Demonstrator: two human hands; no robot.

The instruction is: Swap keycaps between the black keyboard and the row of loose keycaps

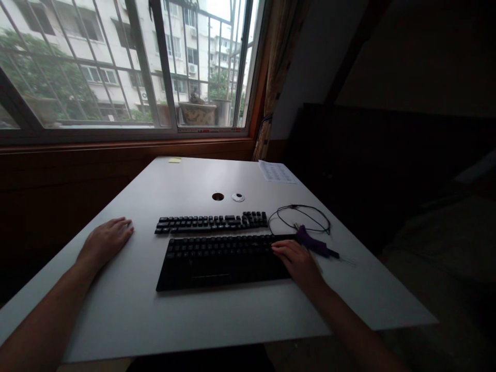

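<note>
A black keyboard [220,268] lies on the white table, with keycaps on its upper rows and a mostly dark, flat-looking lower part. Just behind it, loose black keycaps [211,223] are lined up in rows. My right hand [298,261] is over the keyboard's right side, its fingers drawn together and the tips touching the keys. Whatever those fingertips may hold is too small to make out. To the left, apart from the keyboard, my left hand [106,240] rests on the tabletop with its fingers stretched out and nothing visible in them.
Right of the keyboard lie a looped black cable [306,207] and a purple item [310,243] with a dark end. Farther back are a round cable hole [217,197], its white cover [238,197], a printed sheet [277,172] and yellow sticky notes [174,160].
</note>
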